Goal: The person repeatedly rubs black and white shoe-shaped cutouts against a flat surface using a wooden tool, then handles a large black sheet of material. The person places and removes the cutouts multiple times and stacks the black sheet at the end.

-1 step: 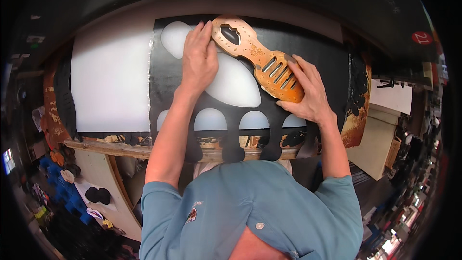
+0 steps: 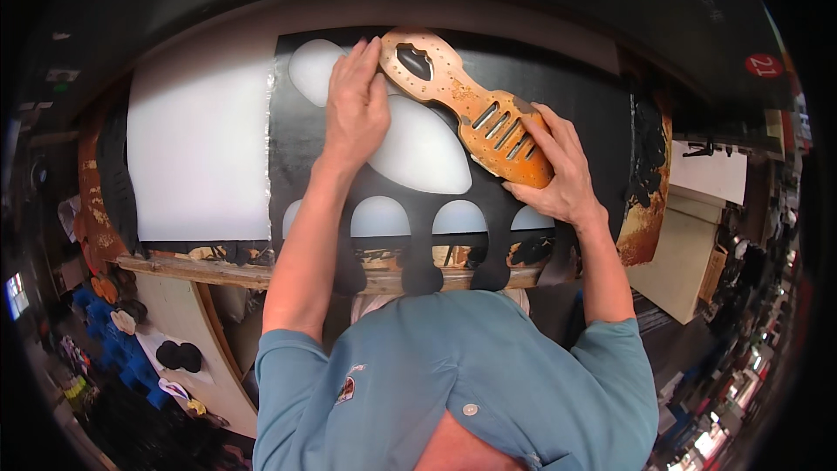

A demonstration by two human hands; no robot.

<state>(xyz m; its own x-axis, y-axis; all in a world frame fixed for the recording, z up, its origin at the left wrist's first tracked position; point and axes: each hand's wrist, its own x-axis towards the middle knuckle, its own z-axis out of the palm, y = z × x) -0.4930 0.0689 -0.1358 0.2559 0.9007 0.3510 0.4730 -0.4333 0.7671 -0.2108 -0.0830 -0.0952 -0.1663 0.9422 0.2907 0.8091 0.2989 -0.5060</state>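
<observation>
Hands (image 2: 353,109) (image 2: 558,170) flat on rusty cutting die (image 2: 466,105), black sheet (image 2: 567,96) beneath.

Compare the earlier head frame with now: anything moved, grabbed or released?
Nothing visibly changed. The left hand lies flat on the black sheet at the top end of the orange sole-shaped die, and the right hand rests on its slotted lower end, just as in the earlier frame.

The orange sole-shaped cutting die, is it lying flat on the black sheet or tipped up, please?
Flat: the orange cutting die lies face-down on the black sheet, with the left hand and right hand pressing its ends.
</observation>
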